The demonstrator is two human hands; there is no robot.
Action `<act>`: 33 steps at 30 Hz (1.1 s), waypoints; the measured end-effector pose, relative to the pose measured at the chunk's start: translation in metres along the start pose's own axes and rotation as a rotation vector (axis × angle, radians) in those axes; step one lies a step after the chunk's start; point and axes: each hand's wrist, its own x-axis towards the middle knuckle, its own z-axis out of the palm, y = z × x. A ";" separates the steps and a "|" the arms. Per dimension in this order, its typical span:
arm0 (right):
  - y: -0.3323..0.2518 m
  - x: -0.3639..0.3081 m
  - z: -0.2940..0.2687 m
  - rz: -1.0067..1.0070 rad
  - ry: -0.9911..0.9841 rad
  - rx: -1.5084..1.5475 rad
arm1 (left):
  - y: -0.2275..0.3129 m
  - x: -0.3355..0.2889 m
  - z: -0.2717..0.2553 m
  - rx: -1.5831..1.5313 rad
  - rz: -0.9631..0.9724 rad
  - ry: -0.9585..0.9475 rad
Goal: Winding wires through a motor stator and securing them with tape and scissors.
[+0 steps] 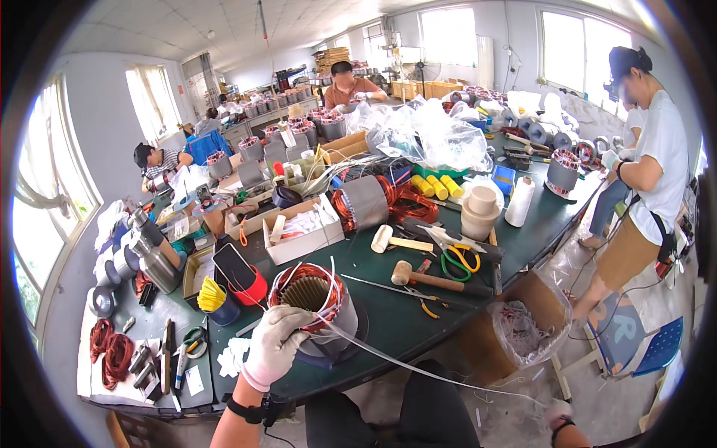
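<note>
A motor stator (337, 337) stands upright on the bench in front of me, a grey cylinder with copper windings ringing its open top. My left hand (275, 345), in a white glove, is closed at the near left edge of the windings, fingertips pressed against them. A long translucent white lacing cord (426, 369) runs from the stator down to the right. At its far end, low over the floor, my right hand (559, 413) is closed on the cord, partly blurred. Loose pale cord ends (333, 278) stick up from the windings.
Mallets (422, 278), scissors (457, 261) and a second stator (366, 205) lie beyond. A phone (233, 267) and a cup of yellow strips (216, 305) stand left. A lined waste box (526, 328) sits right, near a blue chair (635, 340). A co-worker (646, 149) stands farther right.
</note>
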 end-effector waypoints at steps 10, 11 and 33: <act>-0.159 -0.015 -0.273 -0.499 0.528 0.119 | 0.003 0.001 0.002 0.045 0.021 -0.024; -0.195 -0.027 -0.332 -0.474 0.664 0.452 | 0.004 0.006 0.006 0.034 0.036 -0.028; -0.384 -0.060 -0.614 -1.139 0.996 1.673 | -0.005 0.003 0.011 0.035 -0.022 -0.031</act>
